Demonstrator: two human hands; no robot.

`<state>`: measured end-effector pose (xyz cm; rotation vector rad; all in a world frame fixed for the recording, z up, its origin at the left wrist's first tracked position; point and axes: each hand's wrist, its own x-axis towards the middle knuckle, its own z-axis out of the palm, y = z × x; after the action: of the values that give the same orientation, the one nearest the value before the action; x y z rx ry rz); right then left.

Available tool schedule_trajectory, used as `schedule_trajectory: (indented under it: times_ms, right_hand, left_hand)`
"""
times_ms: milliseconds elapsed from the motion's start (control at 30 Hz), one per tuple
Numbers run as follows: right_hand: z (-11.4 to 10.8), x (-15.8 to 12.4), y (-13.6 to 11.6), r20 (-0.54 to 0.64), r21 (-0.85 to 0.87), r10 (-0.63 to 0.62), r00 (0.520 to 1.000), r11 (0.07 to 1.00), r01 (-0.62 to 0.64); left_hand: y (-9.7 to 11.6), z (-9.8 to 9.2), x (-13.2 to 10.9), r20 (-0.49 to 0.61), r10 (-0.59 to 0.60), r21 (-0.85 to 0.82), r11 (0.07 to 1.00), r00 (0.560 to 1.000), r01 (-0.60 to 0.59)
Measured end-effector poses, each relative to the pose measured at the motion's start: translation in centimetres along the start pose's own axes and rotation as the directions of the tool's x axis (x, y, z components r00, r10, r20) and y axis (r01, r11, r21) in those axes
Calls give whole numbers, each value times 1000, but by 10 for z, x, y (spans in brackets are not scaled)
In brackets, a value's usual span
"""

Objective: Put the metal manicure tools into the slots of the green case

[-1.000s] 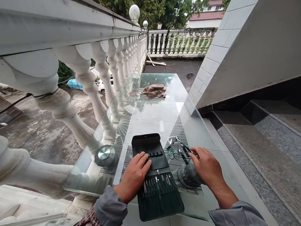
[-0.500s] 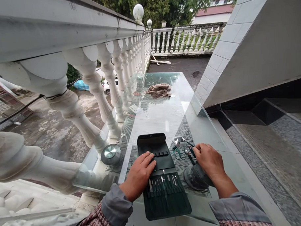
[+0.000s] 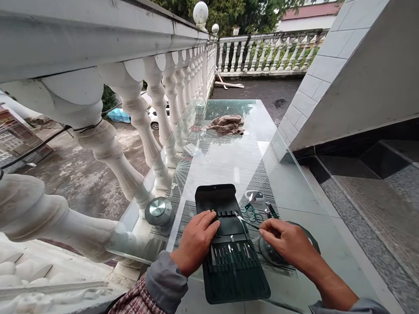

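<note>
An open black tool case lies on the glass table in front of me, with several slim metal tools in its lower loops. My left hand rests on the case's left side, fingers curled at the row of loops. My right hand pinches a thin metal tool and holds its tip over the middle of the case. A green-handled pair of scissors and two other small tools lie on the glass to the right of the case.
A white balustrade runs along the table's left side. A crumpled brown cloth lies at the far end of the glass, a small card near the left edge. A round metal fitting sits left of the case. A tiled wall rises on the right.
My right hand has lifted a thin metal tool from the pile beside the case and moved it left over the case. My left hand stays on the case. The view has shifted slightly.
</note>
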<state>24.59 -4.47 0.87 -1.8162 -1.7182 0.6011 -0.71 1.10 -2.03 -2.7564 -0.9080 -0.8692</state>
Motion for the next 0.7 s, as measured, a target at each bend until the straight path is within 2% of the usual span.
schedule_trajectory:
  times_ms: [100,167,300,433,567,700]
  right_hand:
    - [0,-2,7,82,-27,17,996,1000,-15]
    - [1,-2,10,83,-43,13,996,999,-9]
    - [12,0,9,-16,-96,-25,1000,995,23]
    - [28,0,5,-129,-182,-130,983,978,105]
    - [41,2,2,-189,-286,-204,960,947,145]
    - [48,6,1,-232,-328,-224,947,934,140]
  left_hand:
    - [1,1,0,0,9,12,1000,1000,-9]
    - [1,1,0,2,15,9,1000,1000,-15]
    - [2,2,1,4,28,-4,1000,1000,-28]
    - [3,2,3,0,36,-1,999,999,-36]
    - [3,1,4,23,58,12,998,998,-58]
    - [3,1,4,12,85,41,996,996,-85]
